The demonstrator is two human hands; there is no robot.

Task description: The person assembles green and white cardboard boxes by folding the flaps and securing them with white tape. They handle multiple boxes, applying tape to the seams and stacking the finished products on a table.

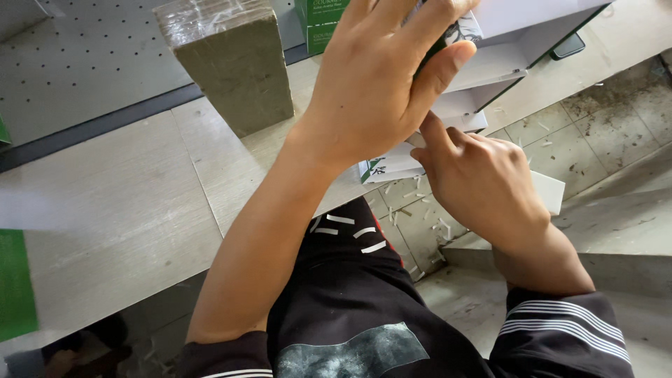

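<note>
Both hands work on a white folding carton (483, 70) at the near edge of the pale wood-grain worktop (105, 203). Left hand (374, 77) lies flat over the carton's top with fingers spread wide and the thumb clamped on its side, pinning it down. Right hand (483, 185), loosely curled, presses its index fingertip up against the lower flaps near the corner; whether it pinches anything I cannot tell, since the fingers hide the underside.

By the look of it, the step in hand is folding or tucking a flap, and the next move would call for steady pressure from the upper hand while the finger pushes the flap home along its crease.

A white flat card with a green corner (381, 168) pokes out beneath the wrist. At the back stands an olive-grey block wrapped in clear film (234, 63), with green printed boxes (318, 21) just right of it. Far left, a green strip (15, 283) runs along the worktop's edge. Paper scraps litter the tiled floor (420, 217).
</note>
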